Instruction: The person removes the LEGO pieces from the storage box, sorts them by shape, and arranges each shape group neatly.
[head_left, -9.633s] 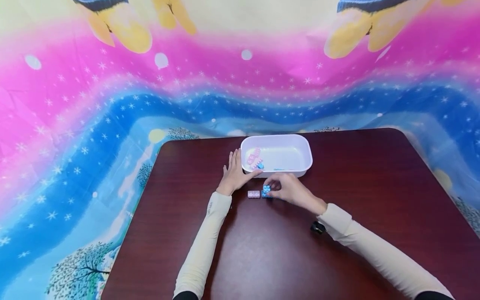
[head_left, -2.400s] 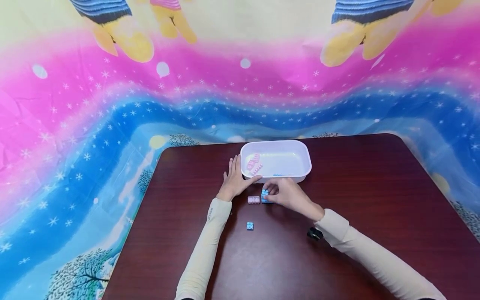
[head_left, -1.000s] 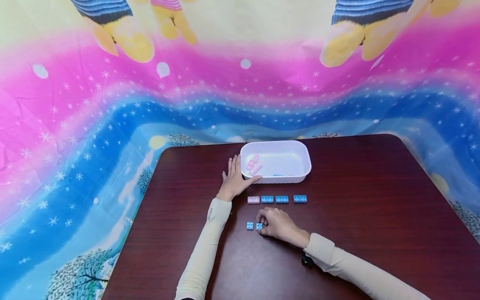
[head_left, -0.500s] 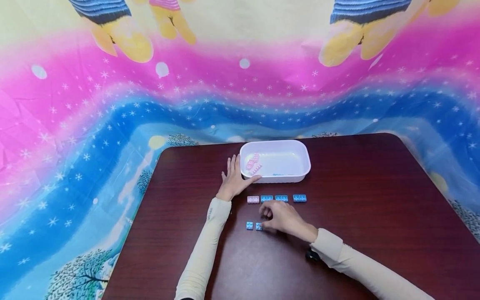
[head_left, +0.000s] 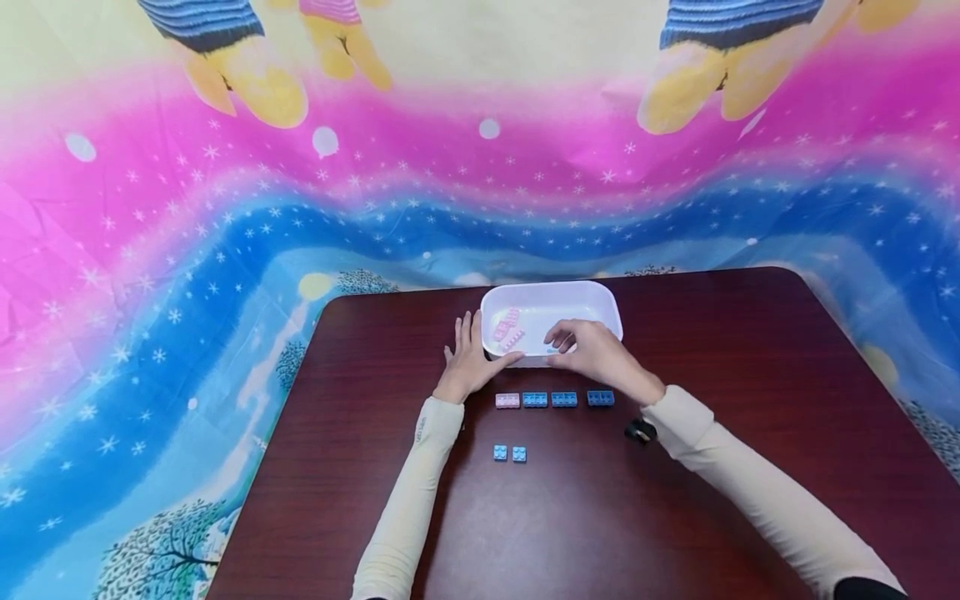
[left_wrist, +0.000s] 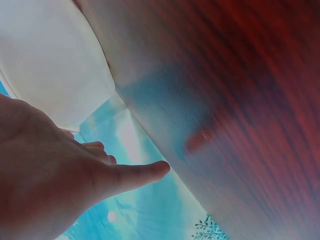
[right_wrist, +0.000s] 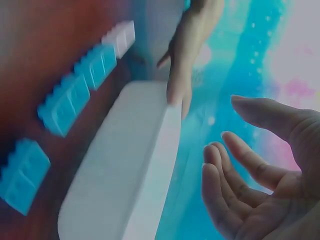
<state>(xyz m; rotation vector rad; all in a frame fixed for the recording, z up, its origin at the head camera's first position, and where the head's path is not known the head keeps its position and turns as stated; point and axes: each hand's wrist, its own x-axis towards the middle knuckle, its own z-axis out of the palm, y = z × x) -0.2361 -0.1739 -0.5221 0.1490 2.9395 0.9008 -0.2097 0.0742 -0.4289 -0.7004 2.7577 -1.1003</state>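
My left hand [head_left: 467, 358] lies against the left end of a white plastic tub [head_left: 551, 290], fingers straight along its side and thumb at the front rim. Over the tub's front wall reaches my right hand [head_left: 596, 350]. The right wrist view shows its fingers [right_wrist: 215, 182] loosely bent, thumb apart, nothing between them. Inside the tub, several pink building bricks [head_left: 513, 339] lie at the left. In front of it runs a row: one pink brick [head_left: 507, 401], then blue bricks [head_left: 535, 400]. Closer to me sit two small square blue bricks [head_left: 500, 452], studs up.
The dark red-brown wooden table [head_left: 360, 400] carries everything. Right behind its far edge hangs a patterned backdrop [head_left: 390, 167]. In the row, the rightmost blue brick [head_left: 600, 398] stands a little apart from the others.
Both small square bricks have come onto the table, the second set down about a second ago. My right hand has since moved from it up to the tub. My left hand has stayed put.
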